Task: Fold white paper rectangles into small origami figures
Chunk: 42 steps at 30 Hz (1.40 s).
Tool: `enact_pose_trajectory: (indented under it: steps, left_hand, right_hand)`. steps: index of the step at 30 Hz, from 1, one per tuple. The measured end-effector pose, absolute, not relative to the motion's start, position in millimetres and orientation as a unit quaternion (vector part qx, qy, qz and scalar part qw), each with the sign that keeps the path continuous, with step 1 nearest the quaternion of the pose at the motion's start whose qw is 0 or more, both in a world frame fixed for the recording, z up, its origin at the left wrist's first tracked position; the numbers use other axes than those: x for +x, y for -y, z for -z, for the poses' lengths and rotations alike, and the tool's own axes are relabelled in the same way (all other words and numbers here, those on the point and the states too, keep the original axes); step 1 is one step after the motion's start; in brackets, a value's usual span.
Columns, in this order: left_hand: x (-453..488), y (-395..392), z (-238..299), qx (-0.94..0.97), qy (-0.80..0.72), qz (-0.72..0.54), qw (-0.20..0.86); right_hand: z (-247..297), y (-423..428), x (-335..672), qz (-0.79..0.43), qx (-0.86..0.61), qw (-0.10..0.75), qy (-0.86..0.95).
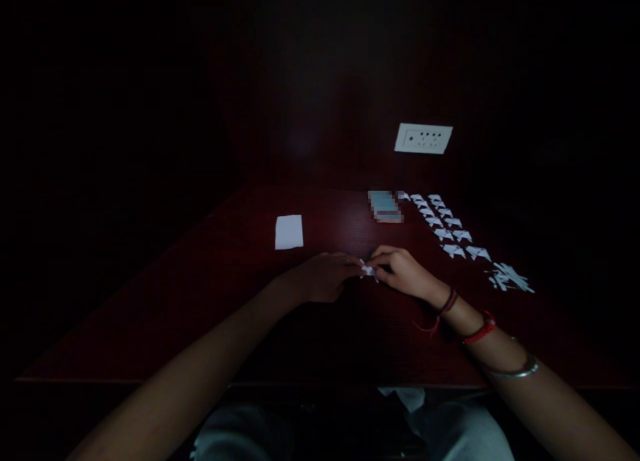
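Dim, reddish darkness surrounds a glossy counter (225,261), lit weakly around the center of the frame. Just below center lies a small folded paper (369,271), between the two hands. Left hand (327,276) reaches its fingertips onto the left side; whether it pinches or merely presses, I cannot tell. Right hand (400,269) has thumb and forefinger narrowed on the right side. Such paper should be very light, crisp along creases yet easily crushed or torn, probably best held by layered folds, gently, rather than by thin points.
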<state>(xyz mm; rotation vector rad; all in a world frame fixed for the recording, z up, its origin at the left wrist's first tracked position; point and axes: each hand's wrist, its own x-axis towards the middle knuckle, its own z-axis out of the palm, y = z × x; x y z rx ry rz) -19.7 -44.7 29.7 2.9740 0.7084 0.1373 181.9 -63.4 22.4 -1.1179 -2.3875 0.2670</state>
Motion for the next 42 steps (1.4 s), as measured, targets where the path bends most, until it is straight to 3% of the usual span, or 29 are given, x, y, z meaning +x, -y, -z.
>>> enact_pose_trajectory:
  steps: [10,25,42]
  left_hand:
    - [-18,41,-27,0.969,-0.233,-0.053,0.061]
    - [-11,49,-22,0.964,-0.247,-0.077,0.063]
    - [-9,53,-29,0.965,-0.251,-0.059,0.045]
  right_hand:
    - [-17,61,176,-0.072,-0.443,0.246,0.859]
    - [-26,62,190,-0.106,-0.380,0.210,0.895]
    - [-23,67,189,-0.006,-0.395,0.172,0.902]
